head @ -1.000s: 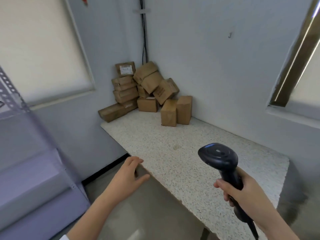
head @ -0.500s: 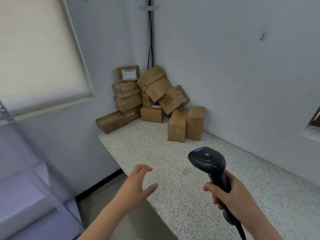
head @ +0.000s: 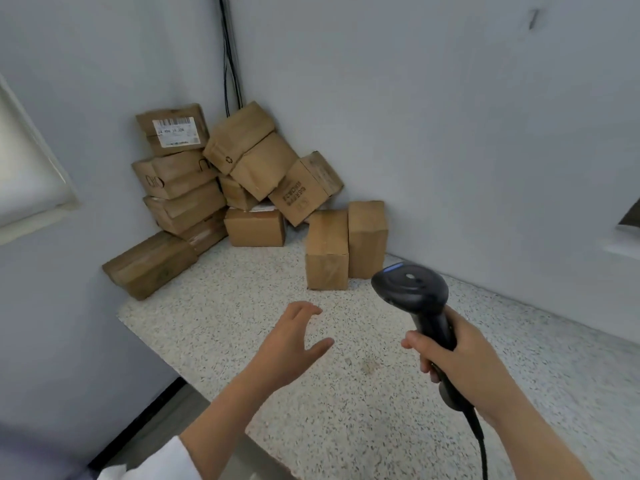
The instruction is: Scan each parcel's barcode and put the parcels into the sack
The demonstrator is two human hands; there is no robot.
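Low in the middle of the frame, the left hand (head: 292, 344) hovers over the counter (head: 346, 410) with its fingers loosely spread and slightly bent, thumb held out to the right, grasping nothing. Whether it touches the surface I cannot tell. A white sleeve (head: 149, 469) shows at the bottom edge below it. At lower right, the right hand (head: 460, 362) is wrapped round the grip of a barcode scanner (head: 412, 292), a smooth black plastic tool with a rounded, hooded head pointing up and left and a small blue light on top. Its black cord (head: 479, 441) runs down off the bottom edge. The counter is a flat slab of pale, speckled stone-like material with a squared left edge. The parcels (head: 256, 168) are plain brown cardboard boxes with creased, taped faces, heaped in the counter's far corner, left of centre in the upper half. The topmost left box (head: 173, 129) carries a white printed label with a barcode. Two tall boxes (head: 327, 251) stand upright side by side, touching, nearest the scanner. Dark cables (head: 230, 64) run down the wall corner behind the heap.
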